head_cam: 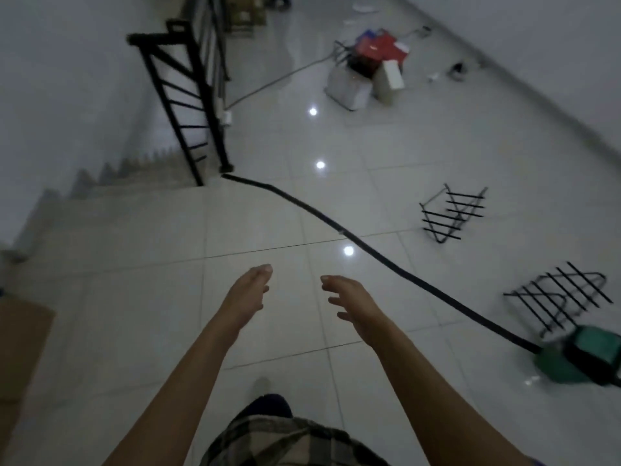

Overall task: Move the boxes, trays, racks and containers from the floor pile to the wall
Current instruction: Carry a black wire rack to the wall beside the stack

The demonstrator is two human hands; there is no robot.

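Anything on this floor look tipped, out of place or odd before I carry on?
Yes. The farther wire rack and the nearer wire rack lie tipped on the floor at right, apart. A black hose runs across it from the stair railing to the green machine, a likely trip hazard. The far boxes lean jumbled.

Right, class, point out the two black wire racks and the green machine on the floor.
nearer wire rack [559,294], head view, on its crossing bars.
farther wire rack [465,214], head view, on a middle bar.
green machine [557,364], head view, on its green body.
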